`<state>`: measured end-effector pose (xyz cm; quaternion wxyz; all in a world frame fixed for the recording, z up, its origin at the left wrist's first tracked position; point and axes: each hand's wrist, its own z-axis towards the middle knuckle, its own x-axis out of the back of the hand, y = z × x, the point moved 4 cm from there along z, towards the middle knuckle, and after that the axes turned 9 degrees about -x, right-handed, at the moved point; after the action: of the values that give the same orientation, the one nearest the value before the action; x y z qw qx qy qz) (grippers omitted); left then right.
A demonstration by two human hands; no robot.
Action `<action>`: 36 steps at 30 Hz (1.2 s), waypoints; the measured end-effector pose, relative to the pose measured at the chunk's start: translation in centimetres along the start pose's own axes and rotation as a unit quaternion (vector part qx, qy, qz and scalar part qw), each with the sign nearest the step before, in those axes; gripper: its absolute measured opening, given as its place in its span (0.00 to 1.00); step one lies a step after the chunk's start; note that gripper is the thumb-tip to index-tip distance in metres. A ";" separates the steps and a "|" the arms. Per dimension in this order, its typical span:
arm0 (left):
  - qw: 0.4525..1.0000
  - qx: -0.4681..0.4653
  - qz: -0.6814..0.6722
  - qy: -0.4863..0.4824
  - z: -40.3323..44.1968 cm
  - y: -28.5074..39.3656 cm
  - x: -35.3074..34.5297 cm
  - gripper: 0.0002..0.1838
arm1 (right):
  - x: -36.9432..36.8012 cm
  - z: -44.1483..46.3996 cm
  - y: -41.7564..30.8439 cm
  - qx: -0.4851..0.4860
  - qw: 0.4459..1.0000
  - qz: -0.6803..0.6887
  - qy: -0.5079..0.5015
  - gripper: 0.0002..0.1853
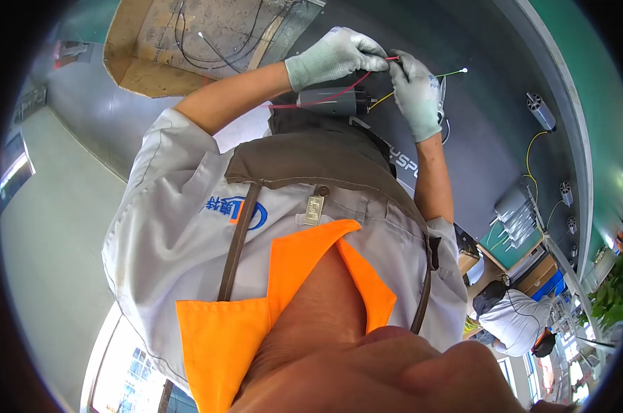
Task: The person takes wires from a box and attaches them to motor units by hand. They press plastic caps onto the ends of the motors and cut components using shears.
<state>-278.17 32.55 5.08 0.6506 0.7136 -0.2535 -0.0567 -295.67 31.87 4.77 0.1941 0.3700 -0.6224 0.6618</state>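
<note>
My left hand, in a pale knitted glove, pinches a thin red wire near its end. Right beside it, my right hand, gloved the same way, is closed with its fingertips at the red wire's end; they partly hide that end. The wire runs back to the left, past a grey cylindrical motor lying below my hands. A yellow wire comes off the motor's dark end and passes behind my right hand. Beyond that hand sticks out a green-yellow wire with a white tip.
At the upper left lies a worn cardboard tray with black cables. More motors with yellow leads stand along the dark table's right side. Farther off, grey cylinders are grouped, and a person in a white shirt bends over.
</note>
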 end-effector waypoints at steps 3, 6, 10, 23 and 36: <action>0.997 -0.029 0.065 0.040 -0.5 -1.5 -0.6 0.15 | -2.4 0.0 1.4 -0.006 0.994 0.075 -0.076 0.17; 0.994 -0.047 0.011 0.102 -1.2 -4.0 -1.3 0.15 | -2.7 -0.6 1.8 0.017 0.987 0.075 -0.138 0.25; 0.994 -0.005 0.037 0.105 -1.8 -6.4 -1.9 0.17 | -4.1 -1.6 5.7 -0.067 0.966 0.135 -0.211 0.33; 0.983 -0.028 0.060 0.169 -3.6 -8.7 -3.0 0.16 | -5.1 1.1 4.3 -0.102 0.962 0.055 -0.246 0.16; 0.974 -0.095 0.166 0.119 -4.6 -10.7 -4.2 0.14 | -7.4 -1.5 7.8 -0.175 0.929 0.175 -0.275 0.14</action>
<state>-276.80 38.80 -5.57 0.7412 0.5980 -0.2830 0.1138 -296.80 33.62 -5.87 -0.0417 0.3822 -0.8125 0.4381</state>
